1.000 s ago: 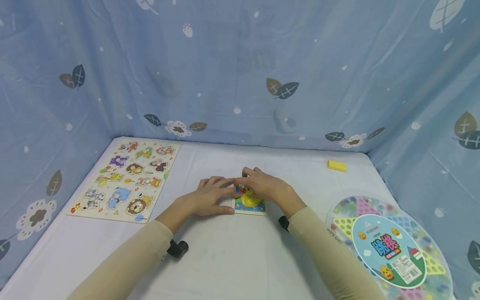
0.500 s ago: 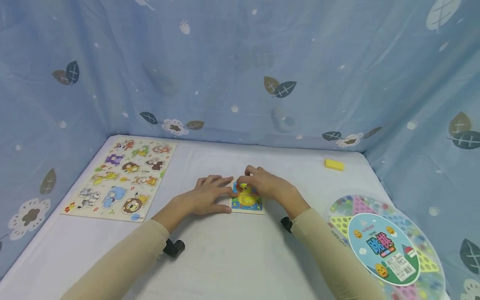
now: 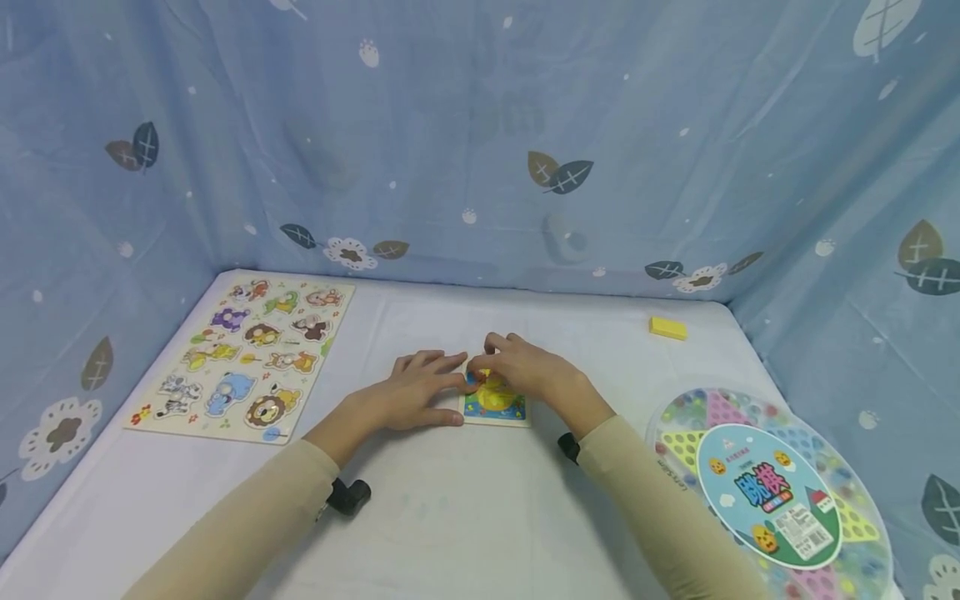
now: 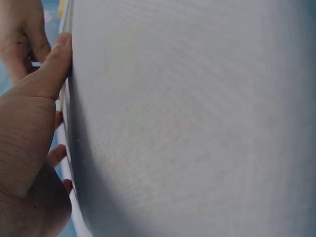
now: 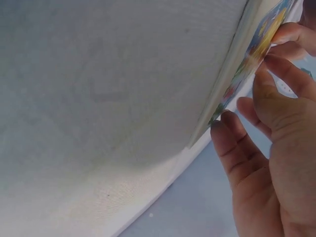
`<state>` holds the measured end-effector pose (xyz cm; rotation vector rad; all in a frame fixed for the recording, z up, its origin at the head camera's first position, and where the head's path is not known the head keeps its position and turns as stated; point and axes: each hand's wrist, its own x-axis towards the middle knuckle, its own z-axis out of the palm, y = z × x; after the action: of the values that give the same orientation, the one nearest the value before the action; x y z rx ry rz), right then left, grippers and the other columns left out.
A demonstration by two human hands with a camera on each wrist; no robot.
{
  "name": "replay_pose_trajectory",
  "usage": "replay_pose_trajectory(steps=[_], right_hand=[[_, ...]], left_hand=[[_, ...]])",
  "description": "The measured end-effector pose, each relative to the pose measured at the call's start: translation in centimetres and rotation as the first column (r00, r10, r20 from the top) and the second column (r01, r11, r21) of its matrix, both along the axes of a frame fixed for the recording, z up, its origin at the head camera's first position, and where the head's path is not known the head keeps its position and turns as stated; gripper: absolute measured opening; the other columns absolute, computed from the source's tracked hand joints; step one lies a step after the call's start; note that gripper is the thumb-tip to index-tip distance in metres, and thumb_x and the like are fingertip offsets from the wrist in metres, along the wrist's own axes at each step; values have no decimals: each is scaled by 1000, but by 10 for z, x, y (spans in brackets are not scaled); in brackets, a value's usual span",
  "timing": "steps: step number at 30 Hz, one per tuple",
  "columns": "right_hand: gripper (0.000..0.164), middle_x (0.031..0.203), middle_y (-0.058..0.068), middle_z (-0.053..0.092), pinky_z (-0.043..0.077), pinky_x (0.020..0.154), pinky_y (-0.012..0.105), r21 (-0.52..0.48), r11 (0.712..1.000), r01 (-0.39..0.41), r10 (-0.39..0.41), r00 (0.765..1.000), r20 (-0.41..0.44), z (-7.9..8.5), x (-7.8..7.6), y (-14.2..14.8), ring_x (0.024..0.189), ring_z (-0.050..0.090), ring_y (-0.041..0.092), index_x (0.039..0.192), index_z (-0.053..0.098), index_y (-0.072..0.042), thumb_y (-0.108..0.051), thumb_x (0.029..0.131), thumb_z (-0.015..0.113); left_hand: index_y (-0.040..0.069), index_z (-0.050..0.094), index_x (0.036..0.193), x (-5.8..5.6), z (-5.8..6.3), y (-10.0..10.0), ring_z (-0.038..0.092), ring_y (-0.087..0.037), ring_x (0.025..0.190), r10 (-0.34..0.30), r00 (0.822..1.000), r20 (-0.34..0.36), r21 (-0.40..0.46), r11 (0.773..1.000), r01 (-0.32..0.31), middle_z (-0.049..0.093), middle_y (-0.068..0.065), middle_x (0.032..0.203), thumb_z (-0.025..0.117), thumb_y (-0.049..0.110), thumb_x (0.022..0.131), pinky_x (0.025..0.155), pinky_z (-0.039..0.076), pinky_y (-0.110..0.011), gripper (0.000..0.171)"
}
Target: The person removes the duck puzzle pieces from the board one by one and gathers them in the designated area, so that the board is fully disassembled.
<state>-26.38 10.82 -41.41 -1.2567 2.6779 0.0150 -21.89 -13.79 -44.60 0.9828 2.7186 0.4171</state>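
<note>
A small square duck jigsaw [image 3: 497, 407] lies flat on the white table, yellow duck on blue inside a pale wooden rim. My left hand [image 3: 414, 392] rests at its left side with fingers spread, the thumb touching the table close to the near left corner. Over the upper part of the jigsaw is my right hand [image 3: 527, 368], its thumb and index fingertips together at the picture's surface. The right wrist view shows these two tips touching the duck picture [image 5: 254, 52]; whether a piece lies between them is hidden. The other right fingers reach to the board's edge.
At the left lies a large animal peg puzzle board [image 3: 247, 358]. A yellow block [image 3: 667, 328] sits at the back right. In front of it is a round Chinese checkers set [image 3: 772, 492]. Blue curtains [image 3: 450, 150] enclose the table's back and sides.
My right fingers drew back to the right off the duck's upper left, then returned there. The left hand stays at the board's left side. The head view shifted slightly.
</note>
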Motion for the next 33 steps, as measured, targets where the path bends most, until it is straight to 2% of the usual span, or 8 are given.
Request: replay_pose_trajectory(steps=[6, 16, 20, 29, 33], right_hand=[[58, 130, 3, 53, 54, 96, 37, -5, 1000, -15, 15, 1000, 8, 4, 1, 0, 109, 55, 24, 134, 65, -36, 5, 93, 70], [58, 131, 1, 52, 54, 96, 36, 54, 998, -31, 32, 999, -23, 7, 2, 1, 110, 56, 24, 138, 63, -38, -1, 95, 71], [58, 128, 2, 52, 54, 94, 36, 44, 998, -37, 38, 999, -24, 7, 2, 2, 107, 55, 23, 140, 63, -37, -1, 95, 71], [59, 128, 2, 52, 54, 93, 35, 24, 999, -33, 34, 999, -13, 4, 1, 1, 107, 55, 23, 137, 64, -38, 2, 94, 70], [51, 127, 2, 53, 55, 90, 35, 25, 999, -33, 34, 999, -26, 4, 0, -1, 104, 57, 24, 130, 65, -38, 1, 97, 66]], left_hand=[[43, 51, 149, -1, 1, 1, 17, -39, 155, -2, 1000, 4, -5, 1000, 2, 18, 0, 172, 57, 65, 97, 114, 20, -67, 57], [43, 51, 150, -1, 2, 1, 17, -38, 155, 5, 1000, 5, -15, 1000, -5, 18, 1, 172, 57, 67, 96, 114, 20, -67, 59], [43, 51, 149, -2, 2, 0, 19, -38, 154, 0, 1000, -1, -7, 1000, 0, 18, 2, 172, 57, 67, 95, 113, 22, -67, 59], [46, 47, 152, 1, 4, -1, 19, -41, 154, -28, 1000, -11, -44, 999, 28, 16, -1, 173, 53, 64, 100, 112, 23, -68, 56], [47, 45, 153, 1, 7, 1, 19, -41, 154, -29, 1000, -11, -65, 998, 29, 15, -1, 173, 51, 65, 100, 112, 23, -69, 57]])
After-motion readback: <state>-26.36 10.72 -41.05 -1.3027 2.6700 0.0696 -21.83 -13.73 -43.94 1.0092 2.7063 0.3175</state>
